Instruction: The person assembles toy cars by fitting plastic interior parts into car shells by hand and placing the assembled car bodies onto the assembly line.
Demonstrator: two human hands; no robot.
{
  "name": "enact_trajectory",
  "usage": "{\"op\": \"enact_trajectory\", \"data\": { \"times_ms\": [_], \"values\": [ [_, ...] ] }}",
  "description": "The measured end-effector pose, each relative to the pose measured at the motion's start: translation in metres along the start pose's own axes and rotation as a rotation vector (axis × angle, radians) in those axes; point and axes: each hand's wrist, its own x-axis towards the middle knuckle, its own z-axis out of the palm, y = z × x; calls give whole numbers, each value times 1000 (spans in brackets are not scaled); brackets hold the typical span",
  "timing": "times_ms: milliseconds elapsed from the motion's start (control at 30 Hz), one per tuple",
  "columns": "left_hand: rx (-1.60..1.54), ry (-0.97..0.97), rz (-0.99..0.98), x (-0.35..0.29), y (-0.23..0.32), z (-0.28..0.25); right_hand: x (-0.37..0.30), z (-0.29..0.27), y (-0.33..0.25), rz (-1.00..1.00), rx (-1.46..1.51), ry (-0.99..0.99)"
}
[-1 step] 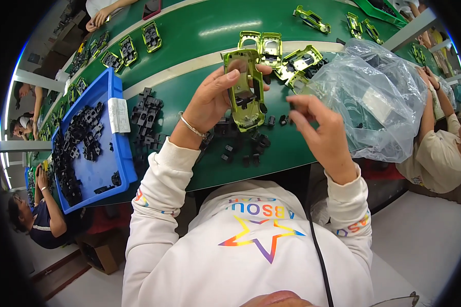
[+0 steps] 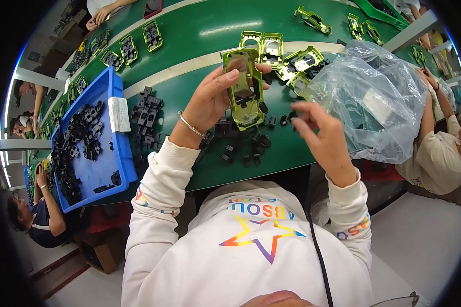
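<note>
**Shiny lime-green car-shaped shell (image 2: 240, 82) up in the left hand (image 2: 213, 92), right hand (image 2: 325, 130) off to its side**

So the left hand has the shell gripped by its sides, thumb on one edge and fingertips poking out past the other. It's up off the green desk (image 2: 289, 151) with the hollow inside facing the camera, and there's some black stuff sitting in it. The right hand is to the right of the shell, not touching it, thumb and fingers curled close to a tiny black piece (image 2: 293, 115). Honestly can't tell if it's pinched or just lying there.

Loose small blocky black parts (image 2: 228, 149) are scattered on the near side of the shell. Just beyond it and to the right, more shiny green car shells (image 2: 272, 50) sit bunched together. Left of the shell there's a pile of chunky black parts (image 2: 147, 115), and further left a blue plastic tray (image 2: 123, 158) with heaps of black pieces (image 2: 89, 130) inside and a white paper label (image 2: 119, 114) on its rim. Well right of the shell: a big crumpled clear plastic bag (image 2: 366, 135).
</note>
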Motion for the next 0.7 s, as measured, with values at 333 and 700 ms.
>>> {"op": "enact_trajectory", "data": {
  "times_ms": [333,700],
  "values": [
    [-74,241,117,9,9,-20,-4,46,50,111,-118,-88],
    [-56,336,138,12,16,-28,14,49,33,-184,-437,-36]
  ]
}}
